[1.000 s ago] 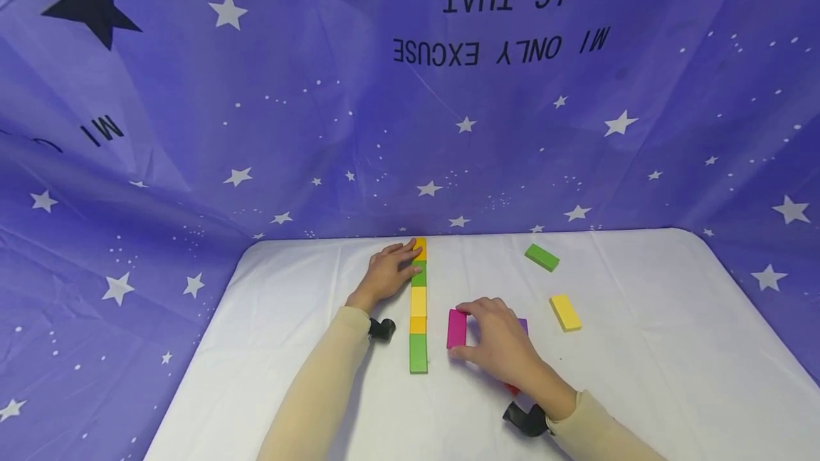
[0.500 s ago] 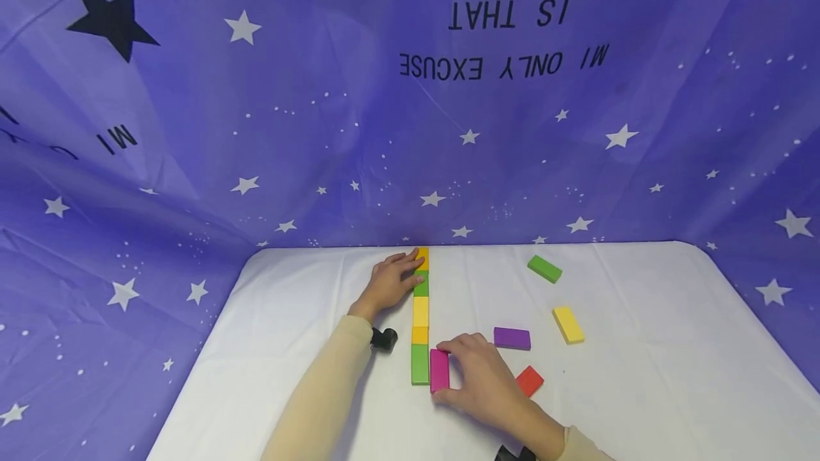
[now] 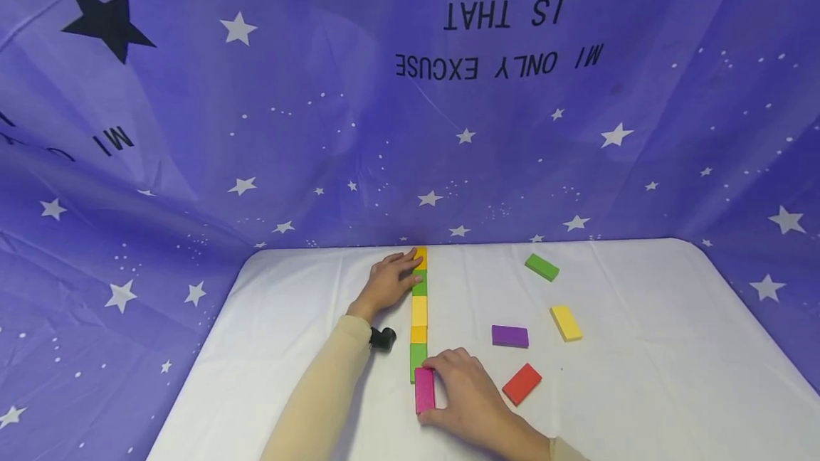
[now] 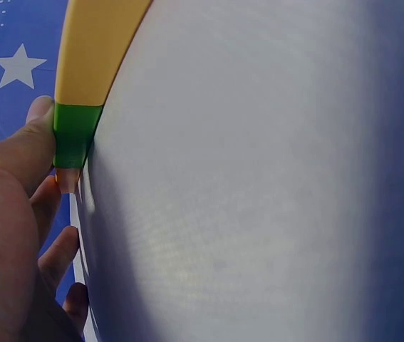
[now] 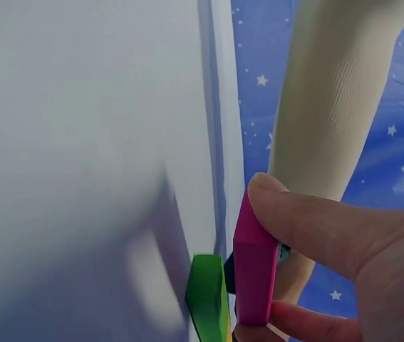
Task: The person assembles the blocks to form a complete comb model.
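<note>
Thumb and fingertips of my right hand [image 3: 468, 400] pinch a magenta block [image 3: 425, 391] by its two ends. In the head view it overlaps the near end of a light green block [image 3: 418, 357]. The right wrist view shows a gap between the magenta block [image 5: 256, 274] and the green one [image 5: 206, 292]. That green block ends a straight row of several blocks. My left hand [image 3: 386, 282] rests at the row's far end, fingers on an orange block [image 3: 421, 259] and thumb against a darker green block [image 4: 77, 135].
Loose blocks lie right of the row: purple [image 3: 510, 336], red [image 3: 522, 384], yellow [image 3: 566, 323] and green [image 3: 542, 267]. A white cloth covers the table [image 3: 628, 375]. Behind it hangs a purple star-printed curtain [image 3: 512, 162].
My right hand has carried the magenta block left and toward the near end of the row, uncovering the purple and red blocks. My left hand stays at the far end.
</note>
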`<state>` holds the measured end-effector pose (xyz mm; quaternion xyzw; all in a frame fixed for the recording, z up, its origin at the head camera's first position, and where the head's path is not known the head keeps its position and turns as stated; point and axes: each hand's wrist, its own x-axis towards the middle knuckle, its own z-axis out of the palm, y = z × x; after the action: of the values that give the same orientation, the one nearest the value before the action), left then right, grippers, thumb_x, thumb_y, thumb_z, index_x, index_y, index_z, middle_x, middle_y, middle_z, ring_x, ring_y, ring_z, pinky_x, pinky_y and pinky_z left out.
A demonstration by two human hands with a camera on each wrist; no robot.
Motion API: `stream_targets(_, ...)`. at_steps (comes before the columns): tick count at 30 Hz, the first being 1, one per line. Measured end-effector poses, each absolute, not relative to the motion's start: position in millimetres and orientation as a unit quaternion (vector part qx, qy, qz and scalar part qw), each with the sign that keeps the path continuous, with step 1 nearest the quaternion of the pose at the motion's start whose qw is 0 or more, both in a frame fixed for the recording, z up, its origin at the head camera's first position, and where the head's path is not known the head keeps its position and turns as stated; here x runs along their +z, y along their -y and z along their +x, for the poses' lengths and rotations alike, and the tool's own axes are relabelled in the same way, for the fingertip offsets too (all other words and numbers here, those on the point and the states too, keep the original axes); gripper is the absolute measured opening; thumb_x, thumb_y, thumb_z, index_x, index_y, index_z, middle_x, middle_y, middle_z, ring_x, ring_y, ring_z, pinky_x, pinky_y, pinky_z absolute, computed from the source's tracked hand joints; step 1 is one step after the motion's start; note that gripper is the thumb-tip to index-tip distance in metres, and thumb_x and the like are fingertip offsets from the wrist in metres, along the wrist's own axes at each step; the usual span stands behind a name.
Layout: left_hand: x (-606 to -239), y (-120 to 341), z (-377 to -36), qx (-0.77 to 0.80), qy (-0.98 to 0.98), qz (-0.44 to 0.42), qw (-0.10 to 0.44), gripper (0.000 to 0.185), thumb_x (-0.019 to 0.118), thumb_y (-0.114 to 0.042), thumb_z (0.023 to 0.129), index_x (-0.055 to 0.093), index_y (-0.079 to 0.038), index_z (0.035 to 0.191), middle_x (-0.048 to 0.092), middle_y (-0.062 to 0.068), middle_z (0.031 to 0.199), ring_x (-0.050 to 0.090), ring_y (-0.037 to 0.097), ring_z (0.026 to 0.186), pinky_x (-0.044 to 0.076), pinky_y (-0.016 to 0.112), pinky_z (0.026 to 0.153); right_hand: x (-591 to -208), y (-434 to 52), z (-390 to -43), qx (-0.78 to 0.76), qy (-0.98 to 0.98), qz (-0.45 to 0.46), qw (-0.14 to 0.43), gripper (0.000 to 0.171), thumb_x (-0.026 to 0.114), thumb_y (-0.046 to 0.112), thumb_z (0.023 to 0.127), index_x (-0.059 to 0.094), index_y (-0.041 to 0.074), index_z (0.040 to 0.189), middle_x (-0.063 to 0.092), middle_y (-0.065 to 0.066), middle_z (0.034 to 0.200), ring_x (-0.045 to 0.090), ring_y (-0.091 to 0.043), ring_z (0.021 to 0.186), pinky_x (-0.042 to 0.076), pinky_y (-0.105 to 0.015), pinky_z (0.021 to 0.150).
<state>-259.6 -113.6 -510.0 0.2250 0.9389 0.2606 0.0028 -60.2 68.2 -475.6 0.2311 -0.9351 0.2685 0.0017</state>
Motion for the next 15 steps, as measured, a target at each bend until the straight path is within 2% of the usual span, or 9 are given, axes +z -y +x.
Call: stream_targets(15,-510.6,114.4,-262.8,0.255,-0.942,0.217,0.014,0.046,0.054,-0.04,0.092,0.049,-0.024,0.135,0.031,-0.009,0.148,0.027,0.02,0.136,0.017,0.046,0.107,-478.2,-60.0,-55.5,0.257,0.941,0.212,-0.053,0.064,0.082,0.047,0.06,0.06,0.014,0.11,0.058,0.007,0.103,0.048,-0.013,0.099,0.041,-0.036,0.086)
